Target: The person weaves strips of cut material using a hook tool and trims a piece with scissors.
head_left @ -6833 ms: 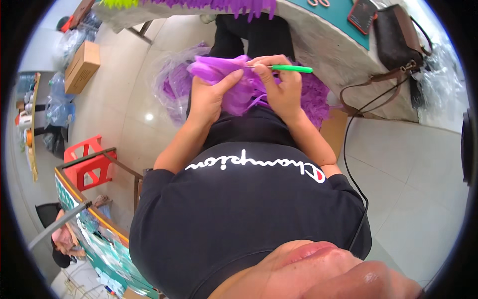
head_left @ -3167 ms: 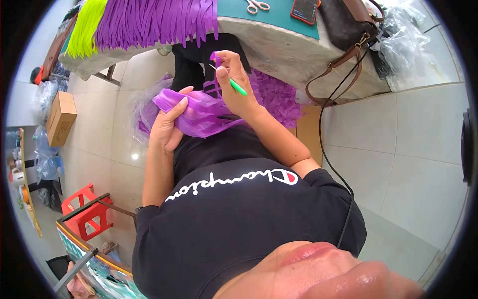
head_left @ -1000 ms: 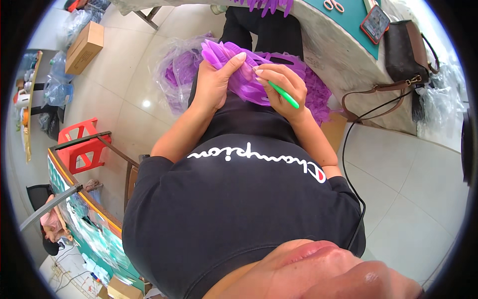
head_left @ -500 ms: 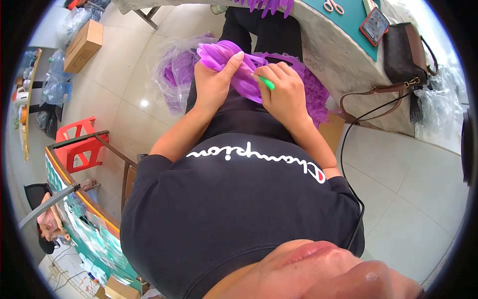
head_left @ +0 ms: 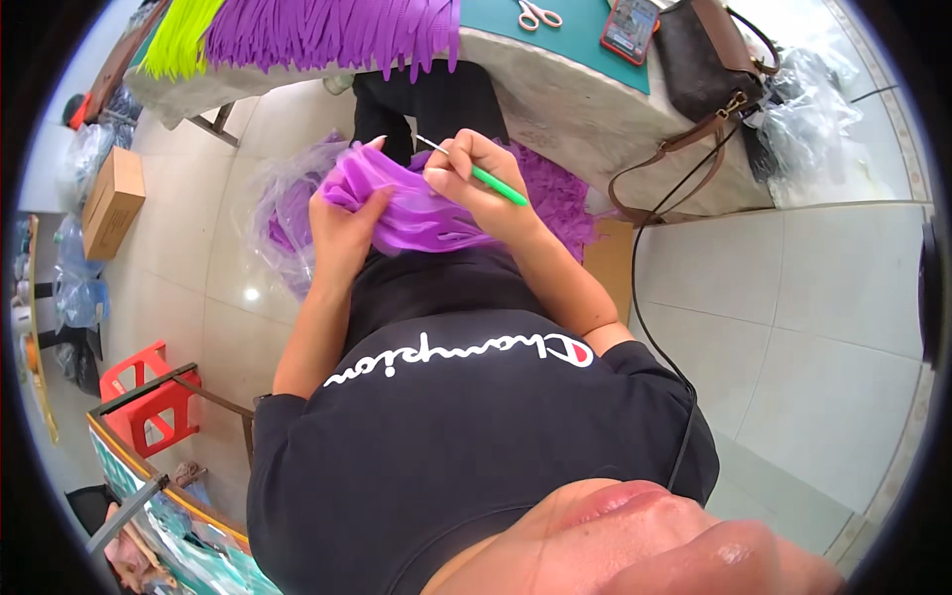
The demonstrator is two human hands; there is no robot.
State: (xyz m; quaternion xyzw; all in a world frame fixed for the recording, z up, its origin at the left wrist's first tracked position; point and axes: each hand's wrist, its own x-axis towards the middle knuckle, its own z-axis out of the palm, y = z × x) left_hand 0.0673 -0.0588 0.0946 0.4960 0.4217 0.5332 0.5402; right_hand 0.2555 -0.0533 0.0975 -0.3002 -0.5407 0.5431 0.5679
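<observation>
A bunch of glossy, soft purple strips (head_left: 426, 220) lies over my lap. My left hand (head_left: 340, 230) is closed around its left end, the thumb on top and the fingers partly hidden behind the folds. Between the fingers of my right hand (head_left: 476, 183) is a slim green-handled tool (head_left: 503, 186) with a thin metal shaft. The shaft points up and to the left, its tip clear of the strips; the exact kind of tool cannot be told. More purple strips (head_left: 555, 193) are heaped to the right of my lap, and others lie in a clear plastic bag (head_left: 278, 213) on the left.
Purple fringed pieces (head_left: 332, 30) and lime-green ones (head_left: 178, 40) hang over the table edge ahead. Scissors (head_left: 538, 15) and a phone (head_left: 629, 30) rest on the teal mat (head_left: 585, 52), beside a dark handbag (head_left: 699, 59). A carton (head_left: 114, 203) and red stool (head_left: 154, 407) stand left.
The view has shifted, bringing more of the table and its fringed pieces in. My right hand has lifted and turned, so the tool's metal shaft now shows. My left hand keeps the purple bunch.
</observation>
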